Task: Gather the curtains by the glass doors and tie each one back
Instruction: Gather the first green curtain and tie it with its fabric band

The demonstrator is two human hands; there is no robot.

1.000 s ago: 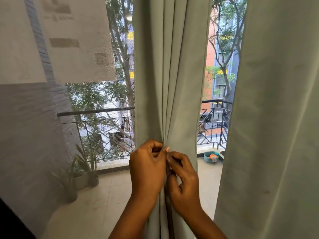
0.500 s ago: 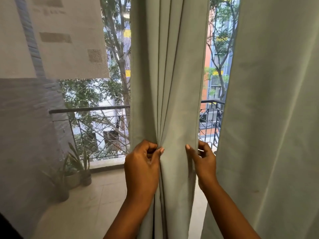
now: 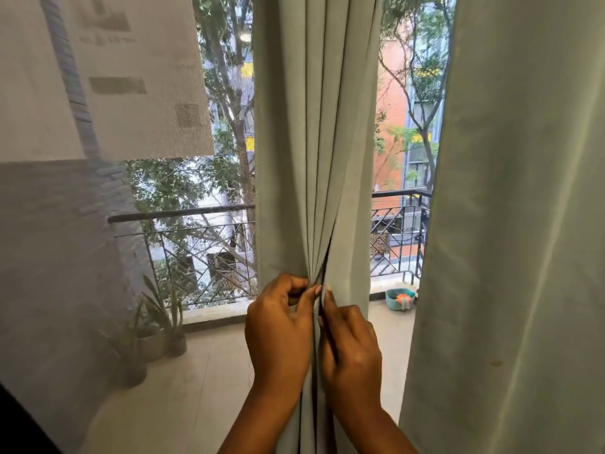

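Right curtain (image 3: 510, 224): broad pale green panel, hangs loose, untied, mine to do later. Middle curtain (image 3: 314, 142): matte, heavy weave, pleats funnel into narrow bunch at centre, gathering nearly done, no tie on it. My left hand (image 3: 278, 332): fingers curled, pinching bunched folds. My right hand (image 3: 350, 345): fingertips pinch next fold, pressing it beside left.

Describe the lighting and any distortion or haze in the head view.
Head view: daylight from the balcony backlights the middle curtain and both hands, left hand and right hand; wide-angle bowing bends the right curtain; the mesh screen hazes the left side.
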